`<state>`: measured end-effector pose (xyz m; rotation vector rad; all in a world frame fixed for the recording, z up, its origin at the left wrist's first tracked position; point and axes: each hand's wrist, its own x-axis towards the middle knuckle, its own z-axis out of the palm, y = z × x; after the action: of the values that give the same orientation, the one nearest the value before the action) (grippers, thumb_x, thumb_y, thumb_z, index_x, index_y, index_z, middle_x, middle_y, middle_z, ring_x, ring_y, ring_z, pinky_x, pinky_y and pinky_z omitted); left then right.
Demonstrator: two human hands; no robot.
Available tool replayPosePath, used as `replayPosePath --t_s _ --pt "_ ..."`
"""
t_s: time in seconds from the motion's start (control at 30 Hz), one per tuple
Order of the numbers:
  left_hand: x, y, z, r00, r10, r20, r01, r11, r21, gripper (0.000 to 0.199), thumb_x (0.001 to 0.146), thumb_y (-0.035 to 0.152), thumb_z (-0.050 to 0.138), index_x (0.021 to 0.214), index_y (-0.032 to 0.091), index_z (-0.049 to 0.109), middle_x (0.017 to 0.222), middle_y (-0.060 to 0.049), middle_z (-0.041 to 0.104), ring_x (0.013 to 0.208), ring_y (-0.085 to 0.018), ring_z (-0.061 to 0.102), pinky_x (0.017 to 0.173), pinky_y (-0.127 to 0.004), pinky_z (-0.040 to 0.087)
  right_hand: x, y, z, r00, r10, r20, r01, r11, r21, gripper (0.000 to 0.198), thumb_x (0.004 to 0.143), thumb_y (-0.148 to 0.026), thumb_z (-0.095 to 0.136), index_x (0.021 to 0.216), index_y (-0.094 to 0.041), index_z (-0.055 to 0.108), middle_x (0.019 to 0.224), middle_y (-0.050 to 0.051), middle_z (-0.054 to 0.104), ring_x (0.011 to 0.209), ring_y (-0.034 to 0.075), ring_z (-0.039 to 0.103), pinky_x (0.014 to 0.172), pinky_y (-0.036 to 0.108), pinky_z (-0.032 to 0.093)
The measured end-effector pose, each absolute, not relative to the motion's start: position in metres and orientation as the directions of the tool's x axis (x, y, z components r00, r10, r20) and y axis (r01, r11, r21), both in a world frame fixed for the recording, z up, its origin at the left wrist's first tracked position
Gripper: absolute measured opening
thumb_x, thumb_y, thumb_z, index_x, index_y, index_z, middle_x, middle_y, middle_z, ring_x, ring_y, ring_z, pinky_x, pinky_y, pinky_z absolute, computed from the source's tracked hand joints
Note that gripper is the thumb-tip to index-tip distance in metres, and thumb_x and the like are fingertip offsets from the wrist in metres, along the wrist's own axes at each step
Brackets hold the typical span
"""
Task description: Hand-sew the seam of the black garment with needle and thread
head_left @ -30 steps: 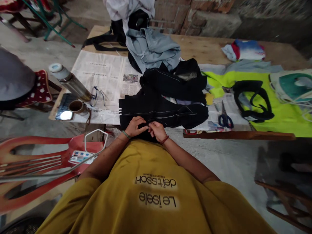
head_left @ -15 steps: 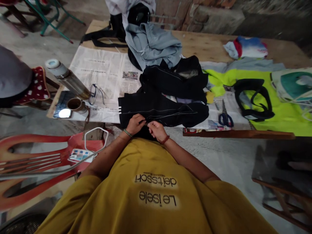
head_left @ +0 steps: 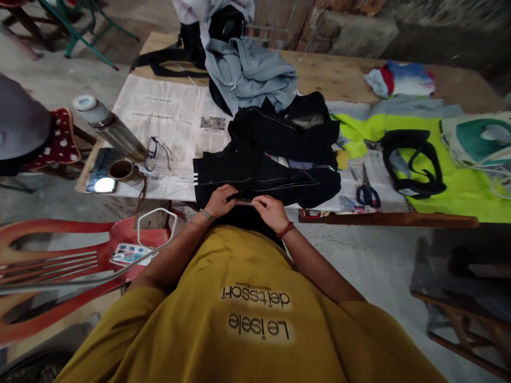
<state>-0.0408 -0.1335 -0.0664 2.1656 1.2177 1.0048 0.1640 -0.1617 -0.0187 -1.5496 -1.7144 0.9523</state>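
Observation:
A black garment (head_left: 235, 171) with pale stitch lines and white stripes at its left end lies along the table's front edge. My left hand (head_left: 220, 202) is closed at its near edge, thumb and fingers pinched together. To the right, my right hand (head_left: 272, 213) pinches the other end of a narrow brownish strip (head_left: 244, 202) stretched between both hands. Whether this strip belongs to the garment, I cannot tell. Dark cloth hangs below my hands, partly hidden by them. Scissors with dark blue handles (head_left: 368, 194) lie to the right of the garment.
Newspaper (head_left: 159, 106) covers part of the wooden table. On the left stand a flask (head_left: 109, 127), a brown mug (head_left: 122, 171) and glasses (head_left: 156, 154). Grey clothing (head_left: 251, 72) is piled behind. A green-and-white iron (head_left: 479, 138) rests at right. A red chair (head_left: 51, 229) stands left.
My right hand has moved to the right, away from my left hand, and the brownish strip now shows stretched between them. My left hand has barely shifted.

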Motion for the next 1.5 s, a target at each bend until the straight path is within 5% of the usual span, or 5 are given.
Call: replayPosePath --t_s 0.4,0.67,0.93,1.2,1.5 --pt "-0.038 -0.133 -0.063 0.324 0.894 0.31 0.51 -0.442 0.738 0.008 0.077 0.021 0.066 0.082 0.016 0.066 0.093 -0.006 0.066 0.088 -0.016 0.062 0.081 -0.028 0.049 0.133 -0.115 -0.004 0.098 0.98 -0.175 0.065 -0.182 -0.981 0.023 0.065 -0.039 0.068 0.07 -0.019 0.06 0.049 -0.007 0.05 0.038 0.006 0.041 0.036 0.019 0.03" --pt "-0.038 -0.131 -0.062 0.284 0.948 0.141 0.568 -0.285 0.772 0.05 0.074 0.02 0.069 0.123 0.019 0.056 0.093 -0.002 0.068 0.083 -0.014 0.062 0.079 -0.026 0.049 0.134 -0.1 0.006 -0.05 0.94 -0.337 -0.345 -0.333 -0.878 0.029 0.057 -0.03 0.078 0.067 -0.018 0.054 0.055 -0.007 0.057 0.034 0.004 0.044 0.032 0.017 0.03" --pt "-0.039 -0.127 -0.065 0.394 0.866 0.308 0.505 -0.484 0.715 0.007 0.078 0.021 0.068 0.082 0.016 0.069 0.076 -0.002 0.064 0.071 -0.012 0.059 0.07 -0.024 0.047 0.13 -0.099 0.019 -0.216 0.914 -0.345 -0.654 -0.397 -0.644 0.016 0.073 -0.019 0.069 0.067 -0.019 0.054 0.07 -0.007 0.066 0.042 0.002 0.044 0.037 0.016 0.034" --pt "-0.039 -0.126 -0.068 0.408 0.84 0.357 0.521 -0.535 0.665 0.005 0.078 0.02 0.066 0.079 0.015 0.069 0.073 -0.002 0.061 0.068 -0.012 0.057 0.065 -0.022 0.044 0.13 -0.091 0.031 -0.265 0.901 -0.343 -0.681 -0.427 -0.595 0.018 0.086 -0.017 0.054 0.069 -0.02 0.057 0.078 -0.004 0.069 0.046 0.003 0.05 0.04 0.015 0.036" --pt "-0.039 -0.128 -0.07 0.376 0.878 0.295 0.566 -0.47 0.677 0.011 0.078 0.024 0.066 0.085 0.017 0.071 0.081 -0.004 0.066 0.074 -0.014 0.06 0.072 -0.026 0.046 0.158 -0.082 0.04 0.01 0.983 -0.182 -0.268 -0.173 -0.948 0.022 0.089 -0.045 0.051 0.095 -0.027 0.061 0.07 -0.003 0.062 0.05 0.008 0.052 0.045 0.021 0.044"
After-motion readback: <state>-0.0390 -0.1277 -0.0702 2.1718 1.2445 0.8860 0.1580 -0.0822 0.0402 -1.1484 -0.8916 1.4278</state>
